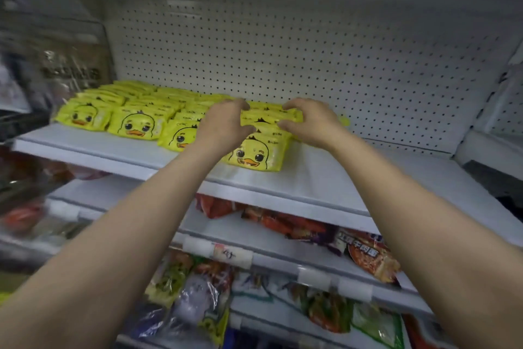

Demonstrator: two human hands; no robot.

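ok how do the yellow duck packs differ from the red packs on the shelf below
Duck packs are yellow and stand in neat rows; red packs lie loosely overlapped. Left hand and right hand flank a duck-pack row; red packs are untouched. Both are soft packets on white shelves.
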